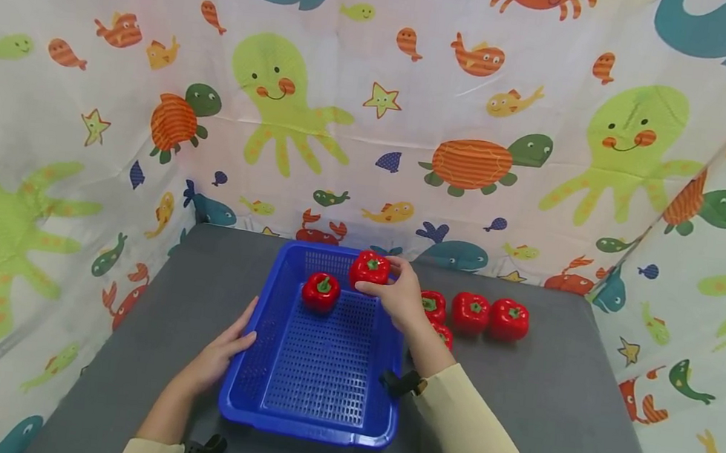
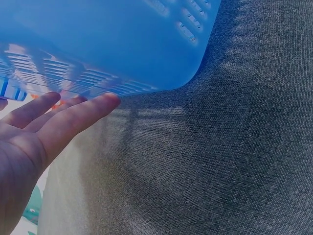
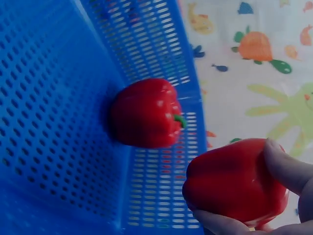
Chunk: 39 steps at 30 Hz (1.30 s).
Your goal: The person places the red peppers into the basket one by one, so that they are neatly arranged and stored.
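A blue perforated plastic basket (image 1: 319, 371) sits on the dark grey table. One red bell pepper (image 1: 320, 294) with a green stem stands inside it, near the far left. My right hand (image 1: 405, 300) grips a second red bell pepper (image 1: 368, 269) between thumb and fingers, above the basket's far right part. In the right wrist view this held pepper (image 3: 232, 181) appears beside the pepper in the basket (image 3: 146, 113). My left hand (image 1: 217, 355) touches the basket's left side with extended fingers, also seen on the left hand (image 2: 54, 127) in the left wrist view.
Several more red bell peppers (image 1: 470, 314) sit on the table right of the basket, some partly hidden behind my right forearm. A white curtain (image 1: 365, 204) printed with sea animals hangs along the table's back and sides. Grey table surface (image 1: 552, 397) extends to the right.
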Available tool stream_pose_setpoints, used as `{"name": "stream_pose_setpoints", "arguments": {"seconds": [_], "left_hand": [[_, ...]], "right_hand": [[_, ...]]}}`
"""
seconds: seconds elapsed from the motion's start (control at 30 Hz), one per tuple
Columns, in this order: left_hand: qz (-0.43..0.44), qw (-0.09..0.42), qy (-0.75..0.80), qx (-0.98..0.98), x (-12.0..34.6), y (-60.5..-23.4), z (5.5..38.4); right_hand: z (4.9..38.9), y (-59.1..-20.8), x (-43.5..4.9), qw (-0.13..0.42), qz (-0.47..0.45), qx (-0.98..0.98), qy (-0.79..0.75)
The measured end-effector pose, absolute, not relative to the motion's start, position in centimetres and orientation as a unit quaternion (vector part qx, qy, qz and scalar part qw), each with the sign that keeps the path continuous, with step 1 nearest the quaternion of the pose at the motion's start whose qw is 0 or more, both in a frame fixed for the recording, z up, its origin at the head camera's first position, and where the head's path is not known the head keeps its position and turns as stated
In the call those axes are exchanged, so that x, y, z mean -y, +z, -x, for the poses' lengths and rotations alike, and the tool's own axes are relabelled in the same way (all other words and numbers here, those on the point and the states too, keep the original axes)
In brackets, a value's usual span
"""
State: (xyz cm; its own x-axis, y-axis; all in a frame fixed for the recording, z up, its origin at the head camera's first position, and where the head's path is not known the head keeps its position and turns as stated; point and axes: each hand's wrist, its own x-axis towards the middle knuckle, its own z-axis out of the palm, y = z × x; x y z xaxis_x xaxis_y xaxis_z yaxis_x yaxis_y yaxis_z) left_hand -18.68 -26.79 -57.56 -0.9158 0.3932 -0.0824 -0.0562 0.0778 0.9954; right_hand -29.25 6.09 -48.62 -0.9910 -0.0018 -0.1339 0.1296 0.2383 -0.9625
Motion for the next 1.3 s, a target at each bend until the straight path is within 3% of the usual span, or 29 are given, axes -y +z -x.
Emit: {"name": "stream_pose_setpoints", "arguments": {"seconds": [0.83,1.3], "left_hand": [[-0.122,0.169,0.674,-0.708,26.4,-57.3,18.5],[-0.128,0.163,0.673,-0.71,26.6,-57.4,18.4]], "right_hand": [[30.7,-53.2,-3.3,0.135,-0.088,-0.812,-0.561],[30.7,-53.1,-3.2,0.12,-0.074,-0.826,-0.545]]}}
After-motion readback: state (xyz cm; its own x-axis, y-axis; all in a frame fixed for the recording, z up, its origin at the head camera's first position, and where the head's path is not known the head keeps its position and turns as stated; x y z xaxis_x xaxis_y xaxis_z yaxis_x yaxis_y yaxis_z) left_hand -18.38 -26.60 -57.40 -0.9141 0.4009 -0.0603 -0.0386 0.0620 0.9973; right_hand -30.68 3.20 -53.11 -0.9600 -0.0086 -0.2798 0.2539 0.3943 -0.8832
